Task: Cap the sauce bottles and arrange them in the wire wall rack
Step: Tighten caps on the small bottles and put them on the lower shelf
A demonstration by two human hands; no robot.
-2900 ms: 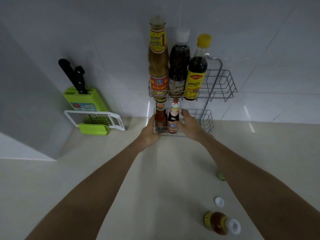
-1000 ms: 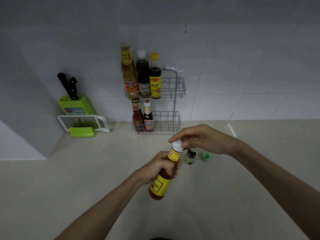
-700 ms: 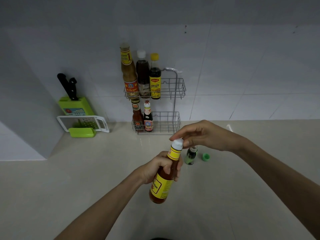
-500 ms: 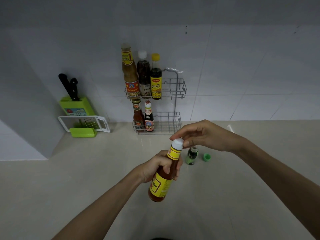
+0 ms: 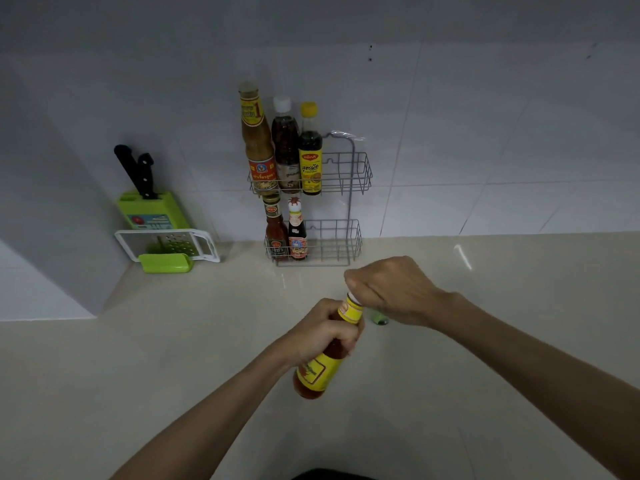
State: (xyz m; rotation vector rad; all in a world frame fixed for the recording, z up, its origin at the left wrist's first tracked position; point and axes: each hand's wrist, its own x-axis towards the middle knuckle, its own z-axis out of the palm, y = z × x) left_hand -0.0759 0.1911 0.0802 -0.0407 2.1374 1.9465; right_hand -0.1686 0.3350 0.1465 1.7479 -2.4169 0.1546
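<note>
Head view: your left hand (image 5: 323, 336) grips the bottle (image 5: 320, 367) above the table (image 5: 138, 358), your right hand (image 5: 391, 291) closed over its cap. Both rack (image 5: 346, 181) tiers stand open on their right halves. Pale table, white tiled wall (image 5: 485, 133).

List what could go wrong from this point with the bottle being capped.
1. The sauce bottle is held tilted above the counter by the left hand alone; if that grip slips during twisting, it may drop.
2. The right hand covers the white cap, so its seating cannot be seen; a crooked cap might leak.
3. The small green item lies just under the right wrist and could get knocked.
</note>
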